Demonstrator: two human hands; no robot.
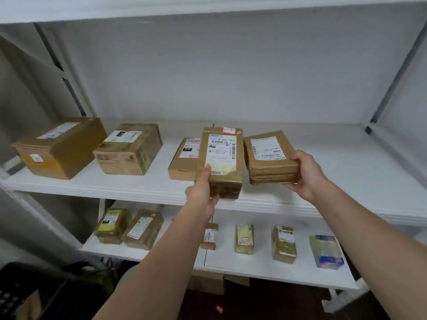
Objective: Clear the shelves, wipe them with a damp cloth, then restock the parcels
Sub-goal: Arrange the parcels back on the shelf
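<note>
Left hand (203, 190) grips a taped brown parcel (221, 162), thumb on its label, above the upper shelf (138, 188) front. Right hand (305, 174) clasps a flatter parcel (270, 158) just beside it, over the same shelf.

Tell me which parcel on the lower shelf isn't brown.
The blue and green parcel at the far right of the lower shelf. The others in that row are brown or tan cardboard with white labels.

Both hands (203, 190) (305, 174), fingers curled gripping
</note>
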